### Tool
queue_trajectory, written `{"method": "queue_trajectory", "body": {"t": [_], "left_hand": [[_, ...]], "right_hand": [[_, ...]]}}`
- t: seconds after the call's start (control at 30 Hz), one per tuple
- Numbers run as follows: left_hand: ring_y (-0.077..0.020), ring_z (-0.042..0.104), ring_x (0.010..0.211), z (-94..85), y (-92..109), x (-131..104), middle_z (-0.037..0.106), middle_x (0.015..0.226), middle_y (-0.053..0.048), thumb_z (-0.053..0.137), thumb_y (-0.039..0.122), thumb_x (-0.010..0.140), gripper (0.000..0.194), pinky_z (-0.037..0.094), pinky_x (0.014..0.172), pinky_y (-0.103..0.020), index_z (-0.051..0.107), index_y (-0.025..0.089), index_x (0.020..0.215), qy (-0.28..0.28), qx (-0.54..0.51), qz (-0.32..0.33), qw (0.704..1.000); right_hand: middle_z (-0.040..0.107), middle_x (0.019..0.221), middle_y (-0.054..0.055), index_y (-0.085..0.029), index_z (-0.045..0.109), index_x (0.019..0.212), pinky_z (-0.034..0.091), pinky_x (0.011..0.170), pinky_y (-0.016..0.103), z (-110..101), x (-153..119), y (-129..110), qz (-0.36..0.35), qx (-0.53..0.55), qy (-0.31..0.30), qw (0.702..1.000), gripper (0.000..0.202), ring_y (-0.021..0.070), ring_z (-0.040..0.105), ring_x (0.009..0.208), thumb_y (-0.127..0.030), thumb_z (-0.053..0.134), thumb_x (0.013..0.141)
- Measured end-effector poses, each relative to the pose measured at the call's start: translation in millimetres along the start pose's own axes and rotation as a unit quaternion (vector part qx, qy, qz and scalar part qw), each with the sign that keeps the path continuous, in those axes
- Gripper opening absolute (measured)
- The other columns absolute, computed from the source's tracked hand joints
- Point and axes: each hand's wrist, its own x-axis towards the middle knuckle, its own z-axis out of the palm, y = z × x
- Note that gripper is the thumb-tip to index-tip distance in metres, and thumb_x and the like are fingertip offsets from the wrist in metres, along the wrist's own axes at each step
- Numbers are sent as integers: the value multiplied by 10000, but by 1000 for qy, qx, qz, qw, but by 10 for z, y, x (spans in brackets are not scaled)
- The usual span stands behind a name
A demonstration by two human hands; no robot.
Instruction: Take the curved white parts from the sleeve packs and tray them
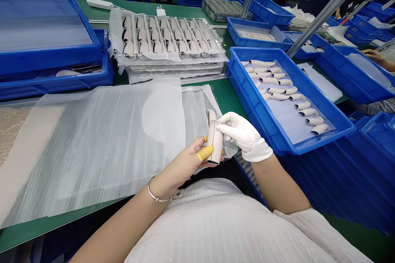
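My left hand (191, 158), with yellow finger covers on some fingers, is closed around a beige, hollow, tube-like shell (217, 141) with fine ridges and a dark seam line down its side. My right hand (243, 133), in a white glove, pinches the upper end of the same shell between thumb and fingers. Just behind it shows another beige curved piece (211, 114), partly hidden; whether it is separate or joined, I cannot tell. Under and left of my hands lies a translucent white sheet (123, 139).
At the right, a blue tray (259, 111) holds several beige shells on a liner. Stacked clear trays (173, 63) with rows of similar shells stand at the back. Blue bins (46, 61) sit at the left. A metal post (327, 12) slants upward at the right. Other people stand beyond.
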Motion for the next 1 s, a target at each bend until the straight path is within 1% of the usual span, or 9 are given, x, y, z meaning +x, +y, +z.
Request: {"method": "queue_trajectory", "body": {"t": [0.2, 0.3, 0.37, 0.5, 0.6, 0.7, 0.8, 0.9, 1.0], "left_hand": [[-257, 697, 1002, 22, 20, 4, 705, 1093, -123, 702, 557, 844, 637, 552, 905, -395, 511, 164, 1307, 10, -8, 15, 1000], [-219, 690, 924, 11, 13, 21, 705, 1006, -89, 721, 542, 835, 557, 554, 870, -359, 561, 166, 1213, 20, -11, 32, 999], [-202, 683, 899, 2, 3, 24, 698, 969, -73, 718, 526, 846, 502, 551, 861, -341, 578, 171, 1172, 19, -11, 36, 999], [-216, 700, 880, 4, -26, -4, 688, 1060, -105, 724, 542, 836, 585, 554, 844, -351, 549, 175, 1256, 13, -24, 21, 999], [-217, 703, 877, 17, -45, -31, 680, 1083, -121, 725, 553, 830, 640, 548, 824, -334, 527, 163, 1296, 3, -25, 15, 1000], [-222, 701, 892, 20, -62, -27, 682, 1074, -115, 729, 547, 824, 613, 544, 837, -338, 545, 159, 1261, 1, -23, 17, 1000], [-235, 705, 890, 7, -92, 14, 687, 1027, -98, 738, 527, 815, 592, 546, 846, -365, 551, 161, 1242, 10, -14, 20, 1000], [-230, 691, 870, -3, -126, 66, 681, 974, -76, 743, 523, 801, 612, 554, 818, -374, 532, 163, 1249, 12, -4, 34, 999], [-211, 661, 860, 10, -132, 89, 670, 937, -61, 722, 507, 819, 553, 544, 791, -353, 534, 159, 1205, 10, 9, 56, 998]], "right_hand": [[607, 772, -3, -178, 591, 944, 469, 590, 259, 24, -15, 40, -25, -24, 12, 999, 314, 112, 547, 621, -456, 715, 866], [638, 1063, 56, -193, 570, 1149, 528, 766, 330, 80, -60, 64, -61, -77, 12, 995, 528, 180, 624, 867, -433, 824, 753], [622, 1129, 67, -204, 541, 1228, 529, 800, 354, 117, -90, 60, -67, -116, 9, 991, 689, 213, 622, 938, -418, 886, 671], [624, 843, 17, -184, 618, 954, 500, 703, 306, 113, -78, 43, -83, -100, 24, 991, 317, 164, 596, 753, -481, 699, 877], [568, 689, -11, -188, 595, 793, 456, 618, 270, 41, -11, 50, -100, -78, 93, 988, 371, 123, 529, 613, -522, 581, 956], [594, 727, -6, -191, 603, 848, 426, 555, 250, -13, 29, 63, -93, -43, 138, 985, 383, 108, 519, 576, -560, 576, 948], [598, 727, -4, -192, 618, 885, 410, 550, 253, 0, -5, 60, -91, -72, 85, 990, 380, 110, 515, 576, -554, 541, 973], [526, 623, -25, -202, 563, 779, 408, 577, 269, 51, -78, 22, -89, -132, 26, 987, 411, 120, 484, 563, -536, 487, 1005], [488, 592, -24, -211, 500, 720, 412, 605, 290, 103, -126, -50, -95, -178, 17, 979, 442, 134, 474, 574, -531, 439, 1019]]}}
